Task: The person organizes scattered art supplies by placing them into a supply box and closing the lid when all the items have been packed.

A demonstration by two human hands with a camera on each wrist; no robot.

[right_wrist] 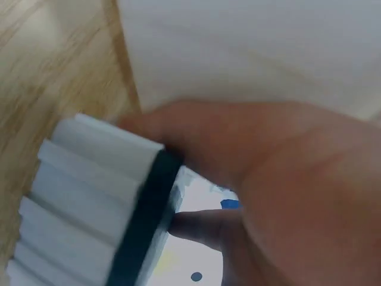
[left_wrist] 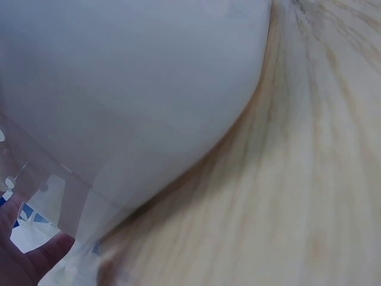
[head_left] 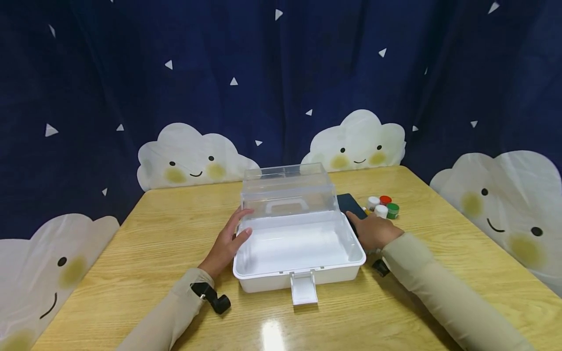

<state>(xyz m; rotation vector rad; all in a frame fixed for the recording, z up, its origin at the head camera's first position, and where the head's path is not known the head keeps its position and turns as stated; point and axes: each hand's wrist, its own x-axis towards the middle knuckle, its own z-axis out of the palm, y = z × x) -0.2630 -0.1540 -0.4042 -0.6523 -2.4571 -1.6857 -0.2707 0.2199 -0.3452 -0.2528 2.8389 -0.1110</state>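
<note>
A white plastic storage box (head_left: 298,246) stands on the table with its clear lid (head_left: 287,192) raised and its front latch (head_left: 304,288) hanging down. Inside, the box is bare. My left hand (head_left: 226,243) holds its left side, thumb over the rim and a finger by the lid hinge. In the left wrist view the box's smooth wall (left_wrist: 137,89) fills much of the frame. At the right side, my right hand (head_left: 373,231) pinches a white ribbed object with a dark edge (right_wrist: 89,185); I cannot tell its kind.
Just beyond my right hand lies a dark blue flat panel (head_left: 350,204). Beside it stand small jars with white, red (head_left: 385,200) and green (head_left: 392,210) tops. The wooden table (head_left: 175,229) backs onto a dark blue curtain (head_left: 197,63) with cloud shapes.
</note>
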